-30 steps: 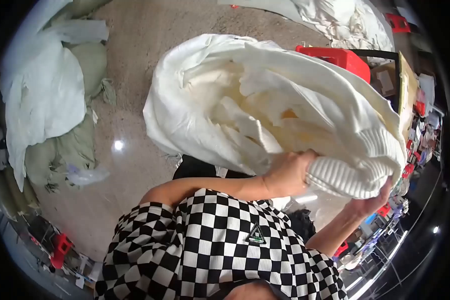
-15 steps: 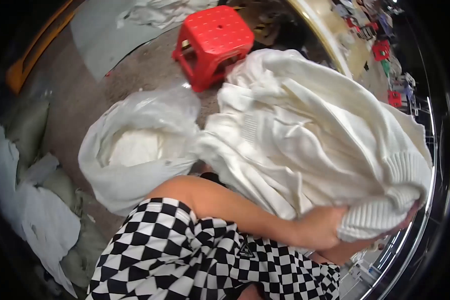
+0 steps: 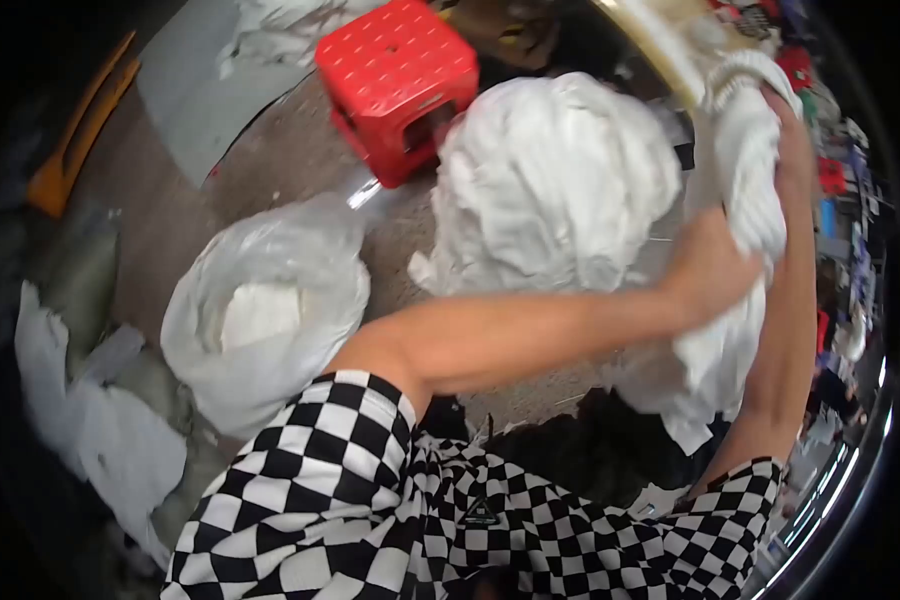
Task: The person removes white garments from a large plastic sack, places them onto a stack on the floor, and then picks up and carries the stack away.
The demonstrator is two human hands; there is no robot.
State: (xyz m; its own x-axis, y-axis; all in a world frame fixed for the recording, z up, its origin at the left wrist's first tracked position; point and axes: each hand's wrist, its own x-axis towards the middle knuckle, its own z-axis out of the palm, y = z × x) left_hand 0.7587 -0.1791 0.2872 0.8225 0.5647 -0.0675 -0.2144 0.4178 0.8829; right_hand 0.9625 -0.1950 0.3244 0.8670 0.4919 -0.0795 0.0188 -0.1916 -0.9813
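Observation:
A white knit garment (image 3: 748, 170) with a ribbed edge is bunched into a narrow length at the right. My left hand (image 3: 712, 268) reaches across and is closed round its middle, slightly smeared by motion. Higher up, my right hand (image 3: 794, 135) holds the garment near its ribbed end, its fingers largely hidden by the cloth. The loose lower part of the garment hangs below my left hand. Just beyond my left forearm lies a big heap of white knit cloth (image 3: 560, 185).
A red plastic stool (image 3: 398, 62) stands behind the heap. Left of my arm sits an open clear plastic bag (image 3: 195, 345) with white material inside. Greenish sacks and white scraps (image 3: 120, 450) lie at far left, near an orange bar (image 3: 65, 170).
Both hands have lifted the garment up and away from my lap, drawing it off the heap. It was spread wide and is now gathered narrow. The camera view has shifted slightly.

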